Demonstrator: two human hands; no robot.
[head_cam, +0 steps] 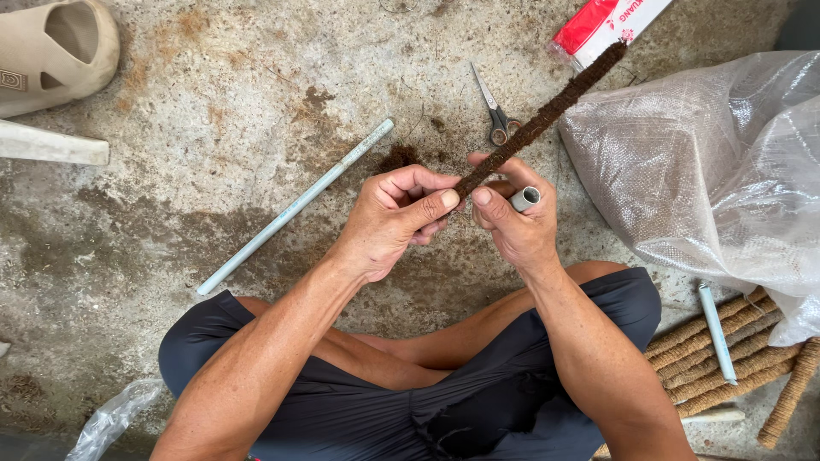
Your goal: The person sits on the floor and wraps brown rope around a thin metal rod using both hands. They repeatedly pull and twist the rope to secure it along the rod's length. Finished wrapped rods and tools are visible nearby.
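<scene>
Floor (213,111): stained concrete, with the person sitting cross-legged on it.
Woven sack (709,171): pale plastic, to the person's right, just beyond the hands.
Finished sticks (726,341): a row of fibre-wrapped rods by the right knee, a bare grey tube lying across them.
Long pipe (295,207): bare grey, on the floor left of the hands, slanting up toward the right.
Wrapped stick (547,111): dark brown fibre over a pipe; its long axis runs from the hands up and away to the right, the far tip near a red-and-white packet (606,21).
Pipe end (525,198): the stick's bare open end, sticking out past the right thumb.
Scissors (500,115): on the floor just beyond the hands, beside the stick.
Left hand (397,218): fingers curled, thumb and forefinger pinched on the stick's near end.
Right hand (512,213): wrapped around the stick, touching the left hand; both hands are equally near.
</scene>
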